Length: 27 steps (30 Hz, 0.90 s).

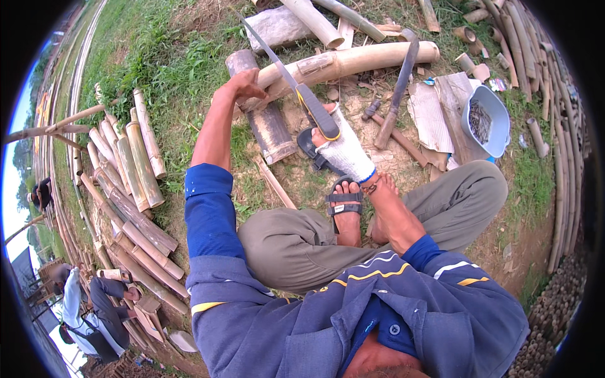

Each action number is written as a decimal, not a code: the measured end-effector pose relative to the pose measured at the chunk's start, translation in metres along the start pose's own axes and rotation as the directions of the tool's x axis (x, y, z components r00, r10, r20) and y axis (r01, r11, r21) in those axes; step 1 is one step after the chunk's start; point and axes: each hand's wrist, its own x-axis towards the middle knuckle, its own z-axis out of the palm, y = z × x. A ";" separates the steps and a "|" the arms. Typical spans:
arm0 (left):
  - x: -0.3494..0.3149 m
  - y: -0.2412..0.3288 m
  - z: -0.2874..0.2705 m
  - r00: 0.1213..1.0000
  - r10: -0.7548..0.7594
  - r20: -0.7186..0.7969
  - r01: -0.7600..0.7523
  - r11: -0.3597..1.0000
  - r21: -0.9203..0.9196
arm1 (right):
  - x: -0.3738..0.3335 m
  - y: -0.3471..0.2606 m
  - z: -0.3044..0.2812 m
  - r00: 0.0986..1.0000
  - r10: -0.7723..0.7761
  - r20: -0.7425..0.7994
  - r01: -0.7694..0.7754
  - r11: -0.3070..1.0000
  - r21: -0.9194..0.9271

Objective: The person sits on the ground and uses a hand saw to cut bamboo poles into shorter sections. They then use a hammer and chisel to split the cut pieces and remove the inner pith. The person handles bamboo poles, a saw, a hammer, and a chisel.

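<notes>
A pale bamboo pole [372, 62] lies crosswise in front of me, its left part over a thicker, darker bamboo piece [270, 129] on the ground. My left hand [244, 87] is bare and closed round the pole near its left end. In my right hand [345, 146], which wears a white knit glove, is the black and yellow handle of a handsaw [317, 112]. The saw's long blade slants up and left across the pole, just right of my left hand. Whether its teeth are in the bamboo I cannot tell.
Right of the pole lie a machete-like blade [398, 91], a hammer [397, 131] and cardboard [430, 113]. A blue-grey bucket [504, 126] holds many nails. Cut bamboo lengths [144, 164] lie at left, and a stone [277, 28] beyond the pole. Another person [94, 315] sits at the lower left.
</notes>
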 end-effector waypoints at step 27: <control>0.015 0.008 -0.008 0.998 0.064 0.027 -0.058 0.983 -0.175 | 0.052 0.037 0.022 0.998 0.039 0.045 -0.043 0.996 0.076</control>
